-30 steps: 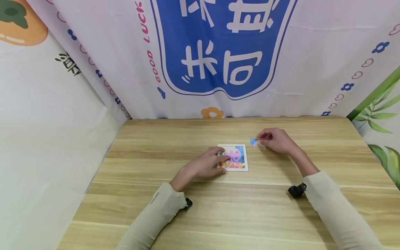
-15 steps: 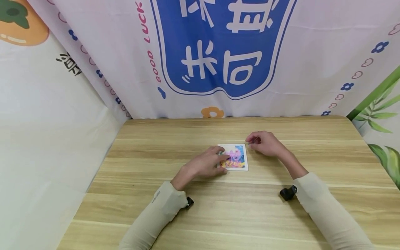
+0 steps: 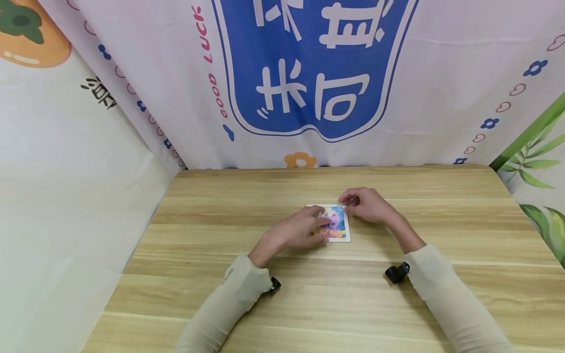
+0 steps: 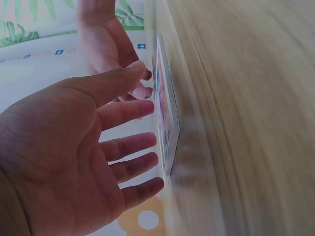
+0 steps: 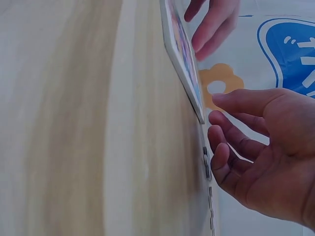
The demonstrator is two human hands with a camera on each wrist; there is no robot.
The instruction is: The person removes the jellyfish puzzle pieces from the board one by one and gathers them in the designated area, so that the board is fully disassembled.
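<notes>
A small jigsaw puzzle in a white frame, with a pink, yellow and blue picture, lies on the wooden table. Over its left part my left hand is spread, fingertips right at the picture. The left wrist view shows these fingers fairly straight, close beside the puzzle. At the upper right corner of the frame is my right hand, thumb and forefinger in a pinching posture. The puzzle piece seen there earlier is hidden. In the right wrist view, thumb and fingertips are near the frame's corner.
The wooden table reaches back to a printed curtain with a blue panel and an orange flower. Each sleeve carries a dark wrist camera, such as the right wrist camera.
My right hand has moved left from beside the puzzle to its upper right corner, and the piece in its fingers has gone from sight. My left hand has shifted slightly right over the picture.
</notes>
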